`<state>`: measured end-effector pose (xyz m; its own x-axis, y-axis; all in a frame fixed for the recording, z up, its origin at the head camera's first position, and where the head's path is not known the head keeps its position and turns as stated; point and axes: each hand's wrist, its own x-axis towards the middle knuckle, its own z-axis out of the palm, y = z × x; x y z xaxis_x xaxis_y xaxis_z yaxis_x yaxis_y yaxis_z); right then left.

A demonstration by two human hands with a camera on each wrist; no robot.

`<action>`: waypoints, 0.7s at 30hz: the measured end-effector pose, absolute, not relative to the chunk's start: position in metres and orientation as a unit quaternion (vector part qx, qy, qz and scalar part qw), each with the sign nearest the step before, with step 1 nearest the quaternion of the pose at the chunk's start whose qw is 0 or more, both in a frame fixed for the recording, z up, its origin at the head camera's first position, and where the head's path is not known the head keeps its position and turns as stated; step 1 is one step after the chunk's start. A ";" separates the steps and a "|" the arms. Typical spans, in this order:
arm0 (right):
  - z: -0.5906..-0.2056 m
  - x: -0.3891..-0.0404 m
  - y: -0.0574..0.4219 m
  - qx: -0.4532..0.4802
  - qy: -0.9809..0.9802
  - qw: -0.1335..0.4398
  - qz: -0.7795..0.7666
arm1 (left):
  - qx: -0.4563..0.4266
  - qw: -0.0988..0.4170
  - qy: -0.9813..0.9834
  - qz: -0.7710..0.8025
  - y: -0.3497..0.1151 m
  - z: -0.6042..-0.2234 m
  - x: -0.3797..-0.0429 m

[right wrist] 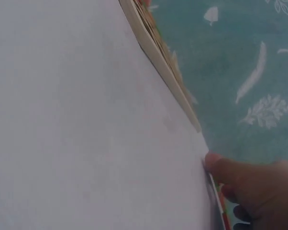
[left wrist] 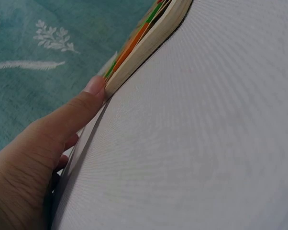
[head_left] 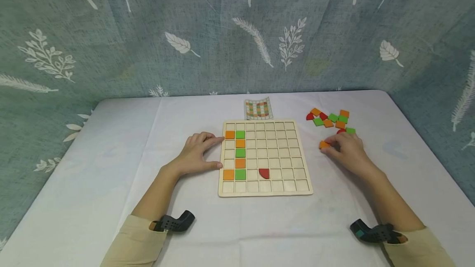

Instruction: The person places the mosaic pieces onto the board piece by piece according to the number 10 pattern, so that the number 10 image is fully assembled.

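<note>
A square wooden grid board [head_left: 265, 194] lies in the middle of the table. Orange and green square tiles fill several cells of its two left columns, and a red quarter-circle tile [head_left: 264, 173] sits in a lower cell. My left hand [head_left: 194, 153] rests at the board's left edge, index finger and thumb spread along it; in the left wrist view the thumb [left wrist: 94, 87] touches the rim. Right of the board, my right hand [head_left: 349, 151] pinches an orange square tile [head_left: 324, 145] between thumb and index finger. The right wrist view hides that tile behind the thumb [right wrist: 216, 163].
Behind the right hand lies a loose group of orange, green and red tiles, among them a green tile [head_left: 318, 122]. A small pattern card [head_left: 258, 109] lies just beyond the board. White cloth [head_left: 274, 234] covers the table, and a leaf-print curtain [head_left: 222, 52] hangs behind it.
</note>
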<state>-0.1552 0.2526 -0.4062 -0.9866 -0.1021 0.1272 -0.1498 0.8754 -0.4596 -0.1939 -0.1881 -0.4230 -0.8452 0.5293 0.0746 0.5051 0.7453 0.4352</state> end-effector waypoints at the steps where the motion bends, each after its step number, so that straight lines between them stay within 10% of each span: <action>1: -0.405 -0.156 0.250 0.067 -0.967 0.049 0.241 | 0.277 0.027 0.934 0.225 -0.188 -0.423 -0.194; 21: -0.398 -0.158 0.198 0.136 -0.954 0.047 0.263 | 0.278 0.024 0.933 0.228 -0.188 -0.425 -0.194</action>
<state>-0.1576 0.1980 -0.3976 -0.9584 -0.2355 0.1614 -0.2850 0.8241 -0.4895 -0.1944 -0.1879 -0.4245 -0.8448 0.5290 0.0812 0.5066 0.7415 0.4399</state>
